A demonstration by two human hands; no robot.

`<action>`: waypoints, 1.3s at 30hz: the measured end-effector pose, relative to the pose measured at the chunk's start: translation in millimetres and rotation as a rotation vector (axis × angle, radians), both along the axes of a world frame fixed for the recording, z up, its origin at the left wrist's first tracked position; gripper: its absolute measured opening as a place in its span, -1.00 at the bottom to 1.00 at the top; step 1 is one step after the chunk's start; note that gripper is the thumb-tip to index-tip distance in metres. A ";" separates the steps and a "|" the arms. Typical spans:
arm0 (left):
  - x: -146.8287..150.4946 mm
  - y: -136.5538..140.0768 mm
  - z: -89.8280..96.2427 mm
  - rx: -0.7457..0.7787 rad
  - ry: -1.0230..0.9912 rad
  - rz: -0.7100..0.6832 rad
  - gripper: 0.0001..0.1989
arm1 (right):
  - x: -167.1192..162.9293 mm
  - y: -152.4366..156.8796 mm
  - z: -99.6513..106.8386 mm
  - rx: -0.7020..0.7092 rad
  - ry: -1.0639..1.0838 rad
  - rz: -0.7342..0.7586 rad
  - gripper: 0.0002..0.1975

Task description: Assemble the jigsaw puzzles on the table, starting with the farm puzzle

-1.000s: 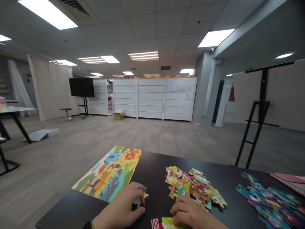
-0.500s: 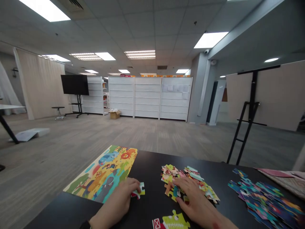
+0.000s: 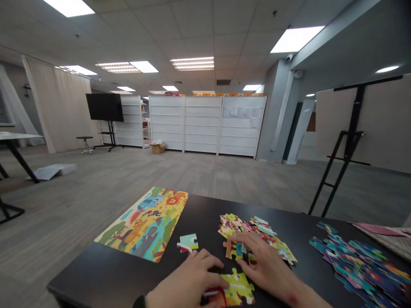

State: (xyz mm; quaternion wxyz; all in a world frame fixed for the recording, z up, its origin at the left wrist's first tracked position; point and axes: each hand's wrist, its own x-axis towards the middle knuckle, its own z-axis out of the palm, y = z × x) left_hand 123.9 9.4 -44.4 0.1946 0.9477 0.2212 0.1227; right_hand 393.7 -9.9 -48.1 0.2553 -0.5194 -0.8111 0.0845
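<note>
- Left hand (image 3: 195,278): fingers bent and slightly parted, set low over a red puzzle piece (image 3: 215,294) near the front of the counter (image 3: 125,271). The fingertips reach the left side of a lime-green puzzle piece (image 3: 240,286) with a white fishbone pattern. My fingers cover much of the red piece; I cannot tell whether it is gripped or merely touched.
- Right hand (image 3: 268,261): palm down, thumb spread well away from the fingers, a wide gap between them. The fingertips lie at the near edge of the mixed puzzle pile (image 3: 271,237), beside a brown puzzle piece (image 3: 229,247). The thumb tip points at the lime-green piece; contact cannot be confirmed. No piece is seen lifted by this hand.
- Lime-green piece: flat on the counter between my two hands, in front of the mixed pile.
- Pale green-and-red puzzle section (image 3: 189,242): flat on the counter, just beyond my left hand and clear of it.
- Animal picture sheet (image 3: 144,226): flat at the counter's far left, near that section.
- Dark-blue puzzle pile (image 3: 366,265): right side of the counter, well apart from both hands.
</note>
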 end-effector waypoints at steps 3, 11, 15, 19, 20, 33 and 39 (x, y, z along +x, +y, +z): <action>-6.3 -3.7 10.5 -0.016 -0.011 0.100 -0.63 | 1.7 -0.7 -3.2 -0.001 0.077 0.036 -0.58; -3.5 -0.3 0.0 0.071 -0.032 0.305 -0.62 | -9.3 -5.7 -8.5 -0.110 0.445 0.022 -0.66; 1.8 4.1 -6.7 0.093 -0.066 0.337 -0.64 | -15.4 -8.2 -10.6 -0.245 0.632 0.118 -0.65; 3.4 6.4 -7.5 0.086 -0.098 0.350 -0.64 | -20.8 -12.0 -10.6 -0.368 0.550 0.161 -0.68; 3.2 6.8 -7.8 0.080 -0.106 0.348 -0.65 | -22.0 -13.5 -8.8 -0.369 0.489 0.157 -0.71; 7.2 1.0 -7.5 0.103 -0.081 0.140 -0.54 | 16.9 0.9 3.6 0.127 0.054 -0.051 -0.60; 25.3 0.3 -35.3 0.388 -0.033 -0.100 -0.78 | 36.9 21.7 -6.1 0.174 -0.145 -0.180 -0.57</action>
